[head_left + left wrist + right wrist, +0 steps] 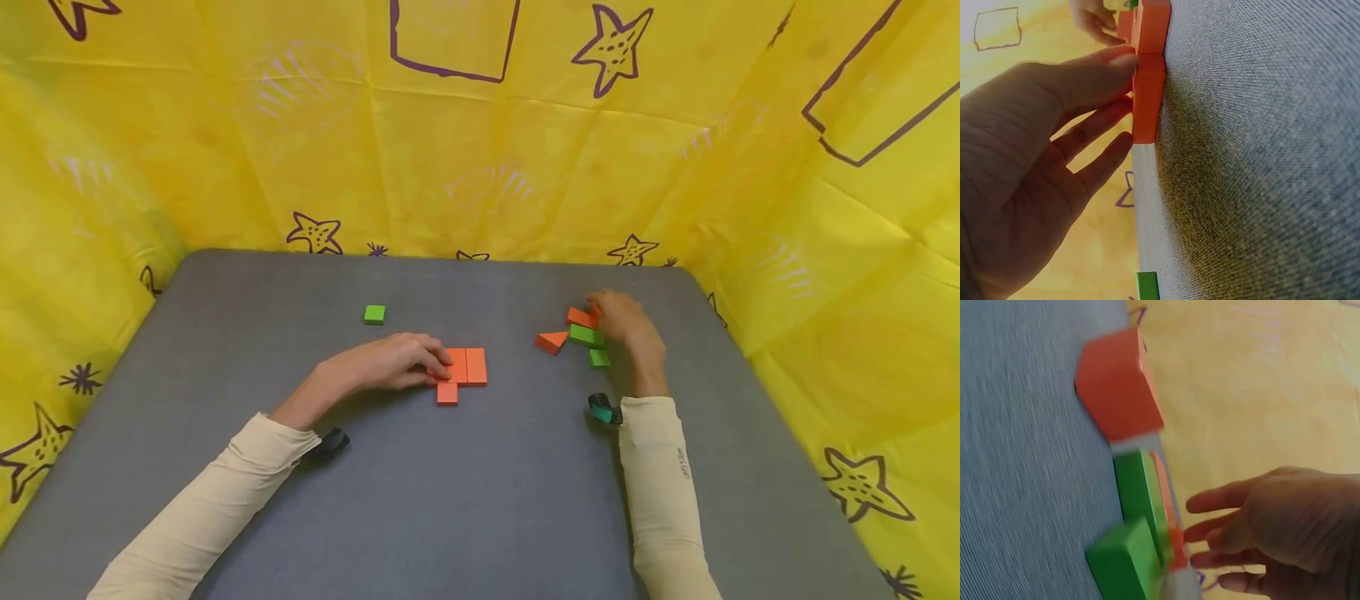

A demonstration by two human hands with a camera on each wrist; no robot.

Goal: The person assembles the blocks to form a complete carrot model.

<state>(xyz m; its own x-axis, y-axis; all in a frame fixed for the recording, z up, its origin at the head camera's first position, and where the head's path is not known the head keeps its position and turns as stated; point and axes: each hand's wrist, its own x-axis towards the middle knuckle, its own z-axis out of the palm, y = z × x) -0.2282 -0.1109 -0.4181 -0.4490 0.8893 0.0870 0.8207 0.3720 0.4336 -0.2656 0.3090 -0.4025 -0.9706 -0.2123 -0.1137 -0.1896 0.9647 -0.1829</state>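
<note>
Fingertips of my left hand [401,360] rest on the left part of a flat group of orange blocks [476,367]. The left wrist view shows thumb and fingers touching the top of an orange block [1148,100], not wrapped round it. A small orange block [447,394] lies against the group's front edge. At the right, my right hand [626,321] reaches over an orange block [581,317], its fingers loosely extended beside an orange piece [1176,549]. Nearby lie a long green block [587,336], a small green block [599,358] and an orange wedge-shaped block [552,342].
A lone green block [374,314] lies on the grey table [480,500], behind my left hand. Yellow patterned cloth [480,167] rises behind and on both sides of the table. A dark wrist device [604,410] sticks out at my right sleeve.
</note>
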